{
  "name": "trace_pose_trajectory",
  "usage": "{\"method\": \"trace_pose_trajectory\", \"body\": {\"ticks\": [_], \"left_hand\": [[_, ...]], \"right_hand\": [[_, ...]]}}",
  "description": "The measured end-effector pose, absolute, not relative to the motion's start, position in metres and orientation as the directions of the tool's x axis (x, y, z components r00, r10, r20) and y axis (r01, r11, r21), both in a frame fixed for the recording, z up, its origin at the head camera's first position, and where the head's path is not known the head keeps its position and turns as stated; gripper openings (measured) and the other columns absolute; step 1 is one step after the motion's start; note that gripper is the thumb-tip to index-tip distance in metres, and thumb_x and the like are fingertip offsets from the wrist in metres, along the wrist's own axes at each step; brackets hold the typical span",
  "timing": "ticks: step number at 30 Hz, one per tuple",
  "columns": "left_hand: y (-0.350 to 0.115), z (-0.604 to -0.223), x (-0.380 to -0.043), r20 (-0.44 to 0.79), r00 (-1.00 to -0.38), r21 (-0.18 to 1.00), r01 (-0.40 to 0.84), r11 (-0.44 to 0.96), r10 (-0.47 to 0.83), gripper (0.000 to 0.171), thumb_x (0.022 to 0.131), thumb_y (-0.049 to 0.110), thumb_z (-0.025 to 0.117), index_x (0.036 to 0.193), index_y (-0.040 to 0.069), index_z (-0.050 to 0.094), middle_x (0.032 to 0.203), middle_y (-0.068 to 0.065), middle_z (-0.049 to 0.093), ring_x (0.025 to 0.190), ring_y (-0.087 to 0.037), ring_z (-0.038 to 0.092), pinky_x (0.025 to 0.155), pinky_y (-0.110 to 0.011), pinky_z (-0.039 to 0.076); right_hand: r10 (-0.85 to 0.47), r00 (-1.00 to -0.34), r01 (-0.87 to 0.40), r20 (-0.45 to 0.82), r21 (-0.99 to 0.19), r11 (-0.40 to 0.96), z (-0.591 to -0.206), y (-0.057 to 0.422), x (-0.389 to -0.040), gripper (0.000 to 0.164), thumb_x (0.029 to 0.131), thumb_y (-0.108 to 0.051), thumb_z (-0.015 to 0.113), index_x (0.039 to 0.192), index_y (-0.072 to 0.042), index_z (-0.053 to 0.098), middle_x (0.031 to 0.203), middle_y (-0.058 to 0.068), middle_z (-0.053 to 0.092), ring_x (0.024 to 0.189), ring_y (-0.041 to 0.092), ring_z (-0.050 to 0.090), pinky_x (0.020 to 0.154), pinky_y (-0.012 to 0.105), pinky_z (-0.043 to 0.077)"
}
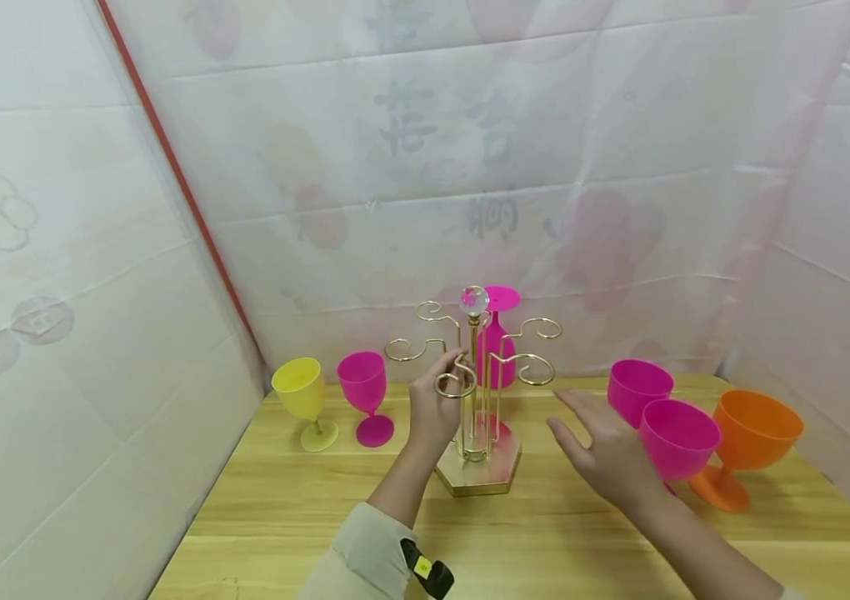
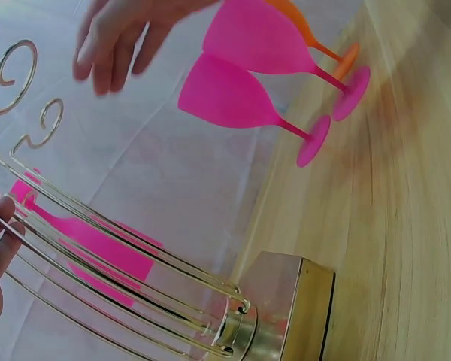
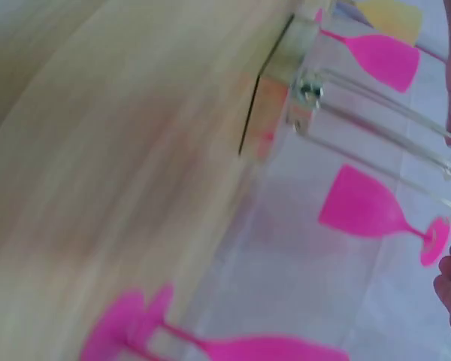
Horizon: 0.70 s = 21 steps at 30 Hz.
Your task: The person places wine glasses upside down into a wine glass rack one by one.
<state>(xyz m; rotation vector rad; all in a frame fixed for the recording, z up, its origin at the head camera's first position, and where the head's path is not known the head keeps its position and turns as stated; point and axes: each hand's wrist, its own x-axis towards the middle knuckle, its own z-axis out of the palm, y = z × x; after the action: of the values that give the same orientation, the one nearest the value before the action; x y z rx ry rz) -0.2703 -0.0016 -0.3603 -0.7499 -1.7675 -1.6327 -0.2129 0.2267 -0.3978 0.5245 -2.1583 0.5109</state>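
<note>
A gold wire glass rack (image 1: 491,467) with curled hooks, a clear ball on top and a hexagonal base stands mid-table. My left hand (image 1: 436,408) holds its upright wires below the hooks; in the left wrist view the fingertips (image 2: 7,229) lie at one wire. A magenta goblet (image 1: 496,342) hangs upside down from the rack's far side, its foot up by the clear ball. To the right of the rack, my right hand (image 1: 605,450) is in the air with fingers extended and nothing held, partly overlapping the upright magenta goblet (image 1: 680,437) beside it.
Another magenta goblet (image 1: 638,387) and a wider orange goblet (image 1: 757,429) stand at the right. Upright at the left are a yellow goblet (image 1: 301,396) and a magenta goblet (image 1: 363,387). Printed white sheeting (image 1: 395,167) surrounds the wooden table (image 1: 290,517) at the back and sides.
</note>
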Motion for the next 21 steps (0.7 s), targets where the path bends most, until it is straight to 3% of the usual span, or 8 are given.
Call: {"method": "trace_pose_trajectory", "body": {"ticks": [3,6,8,11,14,17,21], "left_hand": [[-0.003,-0.361,-0.27,0.754,-0.656,0.655,0.752,0.075,0.002,0.021,0.095,-0.01,0.051,0.112,-0.015,0.063,0.089,-0.03,0.069,0.073,-0.047,0.065,0.065,-0.05,0.059],[-0.004,-0.361,-0.27,0.74,-0.672,0.67,0.737,0.084,-0.001,0.021,0.095,-0.009,0.052,0.112,-0.014,0.063,0.09,-0.029,0.069,0.075,-0.047,0.065,0.067,-0.049,0.059],[-0.005,-0.361,-0.27,0.735,-0.679,0.676,0.731,0.09,-0.005,0.021,0.095,-0.009,0.053,0.112,-0.013,0.063,0.09,-0.027,0.07,0.076,-0.046,0.066,0.068,-0.047,0.059],[-0.004,-0.362,-0.27,0.735,-0.678,0.675,0.732,0.091,-0.008,0.02,0.095,-0.009,0.053,0.111,-0.013,0.064,0.089,-0.027,0.07,0.075,-0.046,0.067,0.069,-0.046,0.06],[-0.004,-0.363,-0.272,0.751,-0.66,0.659,0.747,0.089,-0.01,0.02,0.095,-0.01,0.053,0.11,-0.014,0.064,0.088,-0.028,0.07,0.074,-0.047,0.066,0.067,-0.042,0.06],[-0.002,-0.363,-0.274,0.763,-0.647,0.645,0.759,0.087,-0.016,0.02,0.095,-0.01,0.053,0.11,-0.015,0.064,0.087,-0.03,0.069,0.072,-0.048,0.066,0.066,-0.041,0.061],[-0.001,-0.363,-0.274,0.76,-0.649,0.648,0.754,0.105,-0.026,0.02,0.095,-0.009,0.053,0.11,-0.016,0.064,0.086,-0.029,0.07,0.072,-0.047,0.067,0.065,-0.046,0.06]], "right_hand": [[-0.23,-0.532,-0.531,0.815,-0.109,0.841,-0.385,0.242,-0.204,0.049,0.084,-0.026,0.074,0.125,0.0,0.064,0.121,0.016,0.067,0.114,0.035,0.062,0.109,0.016,0.034],[-0.287,-0.494,-0.538,0.821,-0.03,0.842,-0.374,0.26,-0.2,0.058,0.094,-0.045,0.061,0.126,0.003,0.063,0.123,0.019,0.065,0.116,0.038,0.059,0.11,0.009,0.019],[-0.312,-0.502,-0.519,0.807,0.008,0.855,-0.37,0.272,-0.2,0.067,0.095,-0.054,0.055,0.126,0.005,0.062,0.124,0.02,0.063,0.117,0.038,0.058,0.11,0.017,0.03],[-0.297,-0.597,-0.46,0.745,-0.015,0.888,-0.368,0.291,-0.198,0.073,0.089,-0.054,0.065,0.131,0.005,0.058,0.13,0.021,0.058,0.122,0.04,0.053,0.101,0.04,0.046],[-0.248,-0.71,-0.383,0.659,-0.065,0.922,-0.371,0.305,-0.196,0.084,0.08,-0.049,0.076,0.137,0.006,0.051,0.139,0.023,0.051,0.127,0.043,0.047,0.095,0.061,0.046],[-0.23,-0.761,-0.333,0.606,-0.061,0.941,-0.376,0.317,-0.196,0.092,0.078,-0.052,0.076,0.14,0.009,0.046,0.142,0.026,0.047,0.128,0.046,0.043,0.101,0.064,0.04],[-0.236,-0.768,-0.311,0.595,-0.024,0.95,-0.381,0.328,-0.199,0.095,0.079,-0.057,0.073,0.138,0.013,0.046,0.137,0.028,0.049,0.123,0.047,0.044,0.102,0.064,0.038]]}}
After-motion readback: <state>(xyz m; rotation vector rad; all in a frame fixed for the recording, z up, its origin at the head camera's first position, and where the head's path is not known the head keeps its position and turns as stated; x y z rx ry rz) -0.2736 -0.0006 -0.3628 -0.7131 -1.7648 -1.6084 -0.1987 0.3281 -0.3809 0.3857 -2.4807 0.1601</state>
